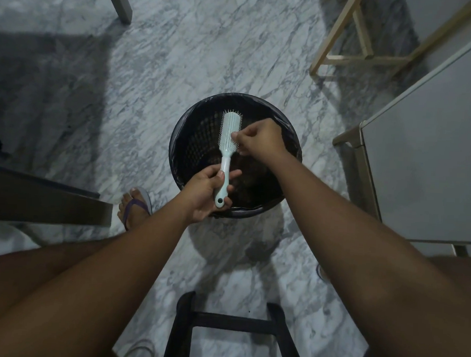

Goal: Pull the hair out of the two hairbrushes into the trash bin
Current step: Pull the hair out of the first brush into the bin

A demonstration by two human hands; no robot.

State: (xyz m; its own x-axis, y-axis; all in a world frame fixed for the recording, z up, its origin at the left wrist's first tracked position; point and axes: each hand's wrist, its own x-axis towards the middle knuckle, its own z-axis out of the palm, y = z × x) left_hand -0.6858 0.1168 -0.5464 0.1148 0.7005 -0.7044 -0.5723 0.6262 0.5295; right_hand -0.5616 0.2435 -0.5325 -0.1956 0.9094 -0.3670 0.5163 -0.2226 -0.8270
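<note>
A pale mint hairbrush (229,135) hangs over the round black trash bin (181,136), which has a dark liner. My left hand (204,194) grips the brush's handle near its end. My right hand (259,138) sits at the right side of the brush head, its fingertips pinched together against the bristles. Whether hair is between those fingers is too fine to tell. Brownish clumps (259,179) lie at the bin's bottom. Only one hairbrush is in view.
The marble floor (181,51) surrounds the bin. A grey table (428,162) stands at the right, a wooden frame (355,42) at the back right, a dark stool frame (233,330) between my knees. My left foot (133,208) in a sandal rests beside the bin.
</note>
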